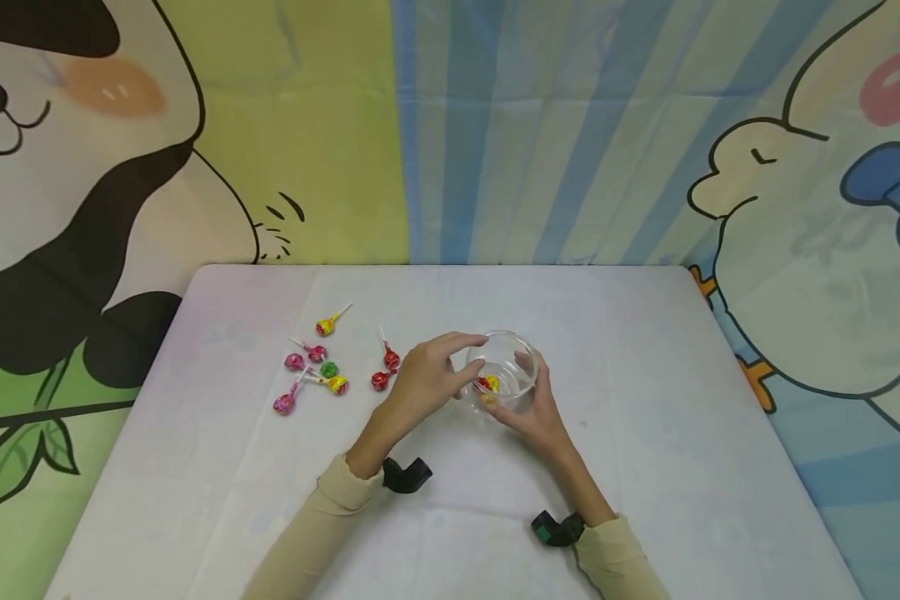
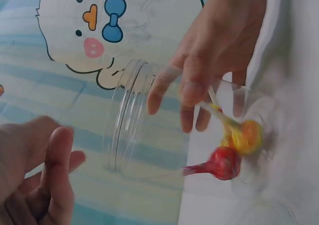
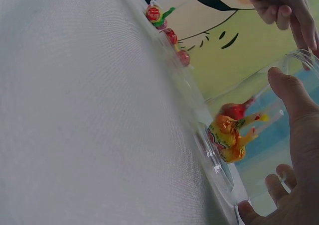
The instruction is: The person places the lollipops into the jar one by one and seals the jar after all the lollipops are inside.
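A clear jar (image 1: 504, 392) stands upright on the white table, with my right hand (image 1: 536, 417) curled round its side. Inside, near the bottom, lie a red lollipop (image 2: 227, 163) and yellow-orange lollipops (image 3: 228, 138), their sticks leaning upward. My left hand (image 1: 429, 373) is beside the jar's rim, thumb and fingers apart; in the left wrist view this left hand (image 2: 47, 175) holds nothing. Two red lollipops (image 1: 392, 360) lie on the table just left of the left hand.
Farther left on the table (image 1: 645, 350) are several more lollipops: a yellow one (image 1: 326, 327), a yellow-red one (image 1: 337, 385), a green one (image 1: 329, 368) and pink ones (image 1: 284, 404). A cartoon-printed curtain (image 1: 540, 125) hangs behind the table.
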Demonstrator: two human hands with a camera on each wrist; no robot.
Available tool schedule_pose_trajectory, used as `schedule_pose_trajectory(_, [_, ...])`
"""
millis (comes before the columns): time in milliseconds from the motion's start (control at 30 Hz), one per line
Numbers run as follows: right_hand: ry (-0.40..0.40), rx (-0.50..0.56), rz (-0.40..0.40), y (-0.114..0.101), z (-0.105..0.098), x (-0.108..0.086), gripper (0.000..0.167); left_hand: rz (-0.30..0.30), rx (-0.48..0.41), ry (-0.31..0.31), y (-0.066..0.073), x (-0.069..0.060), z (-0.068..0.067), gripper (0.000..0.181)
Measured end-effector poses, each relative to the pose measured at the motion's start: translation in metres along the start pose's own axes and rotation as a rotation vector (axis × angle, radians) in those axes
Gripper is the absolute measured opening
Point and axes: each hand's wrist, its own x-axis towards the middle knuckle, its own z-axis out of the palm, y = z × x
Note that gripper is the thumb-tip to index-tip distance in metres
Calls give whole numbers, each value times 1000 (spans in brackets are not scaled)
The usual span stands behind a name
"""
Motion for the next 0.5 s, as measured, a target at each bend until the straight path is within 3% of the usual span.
schedule_pose_trajectory(100, [-1,7,23,-1,1,0,106,33,-120,111,-13,-22,-12,38])
schedule_pose_trajectory(200, [-7,12,47,-18,-2,-1,105,12,-137,159,-31,-44,-25,41])
schedule_pose_trajectory(333, [-14,30,58,-39,-6,-3,102,-81,-102,167,-57,-72,-38,42])
schedule_pose_trajectory(500, [-28,51,65,-40,-5,-4,103,-251,-86,201,-86,-107,-47,44])
